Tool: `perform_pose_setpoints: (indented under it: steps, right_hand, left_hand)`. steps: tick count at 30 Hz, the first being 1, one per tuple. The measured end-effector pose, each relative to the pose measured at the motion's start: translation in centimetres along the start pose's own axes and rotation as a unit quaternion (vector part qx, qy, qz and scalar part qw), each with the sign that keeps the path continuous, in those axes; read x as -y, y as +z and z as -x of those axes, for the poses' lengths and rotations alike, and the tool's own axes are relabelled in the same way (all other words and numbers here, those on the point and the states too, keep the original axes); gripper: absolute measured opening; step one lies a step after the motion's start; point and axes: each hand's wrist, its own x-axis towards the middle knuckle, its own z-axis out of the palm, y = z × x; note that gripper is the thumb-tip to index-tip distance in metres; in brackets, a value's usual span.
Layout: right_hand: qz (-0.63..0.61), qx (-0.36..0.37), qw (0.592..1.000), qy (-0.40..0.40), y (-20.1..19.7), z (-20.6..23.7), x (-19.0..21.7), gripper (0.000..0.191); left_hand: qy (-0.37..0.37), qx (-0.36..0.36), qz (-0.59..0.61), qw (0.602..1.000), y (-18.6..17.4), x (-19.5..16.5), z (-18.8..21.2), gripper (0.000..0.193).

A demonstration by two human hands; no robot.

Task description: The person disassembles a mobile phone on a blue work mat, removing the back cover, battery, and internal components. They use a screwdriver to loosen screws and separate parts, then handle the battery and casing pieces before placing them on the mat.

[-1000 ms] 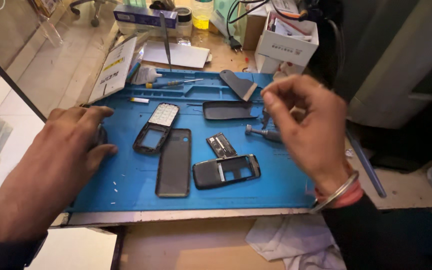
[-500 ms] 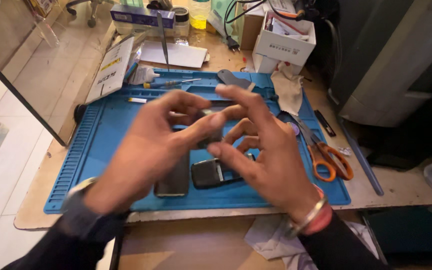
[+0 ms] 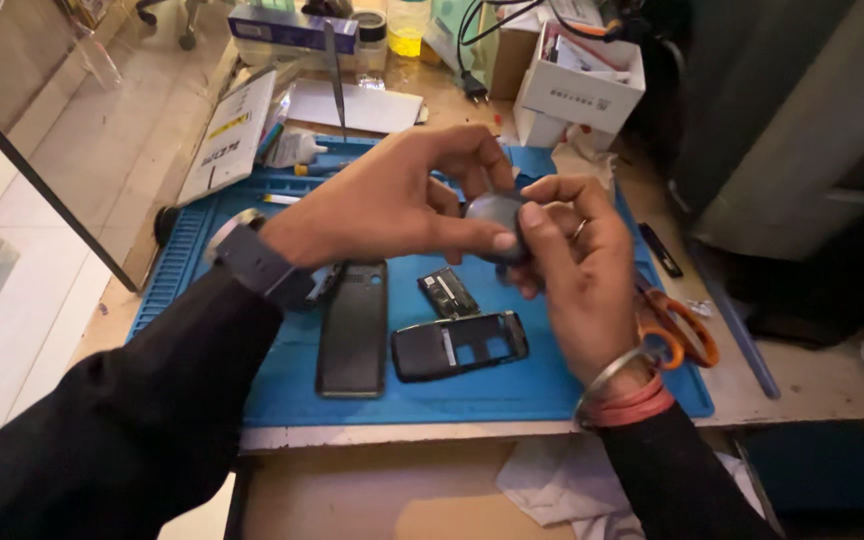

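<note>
Hands risen off mat (image 3: pixel 252 390), left hand (image 3: pixel 382 205) — right hand (image 3: pixel 572 265) — pinching grey part (image 3: pixel 497 213)

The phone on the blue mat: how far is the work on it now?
Done, it seems: the phone is apart. A dark panel, a black frame and a small board lie separate on the mat. In hand: the left hand and right hand together hold a grey cover above the mat. Left: the parts on the mat are not yet joined.

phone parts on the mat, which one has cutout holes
The frame nearest the right hand. The long back cover and small board are solid.
</note>
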Motion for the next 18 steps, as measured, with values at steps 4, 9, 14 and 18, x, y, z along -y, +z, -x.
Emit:
perform_pose_setpoints:
  steps: [4,9,14,18]
  right_hand:
    - [0.008,-0.028,1.000,-0.005,0.0,0.0,-0.3,0.016]
    - [0.012,-0.034,0.999,-0.029,0.3,0.2,0.1,0.024]
    - [0.036,-0.020,0.999,-0.031,0.5,0.4,0.7,0.034]
    - [0.055,-0.018,0.998,-0.032,0.5,0.5,0.8,0.037]
  left_hand:
    - [0.046,-0.003,0.029,0.998,0.6,0.9,-0.2,0.047]
    - [0.019,-0.061,0.155,0.986,2.0,1.4,0.5,0.039]
    - [-0.018,-0.090,0.198,0.976,2.3,1.8,0.1,0.041]
    - [-0.047,-0.114,0.190,0.974,2.8,2.2,-0.1,0.039]
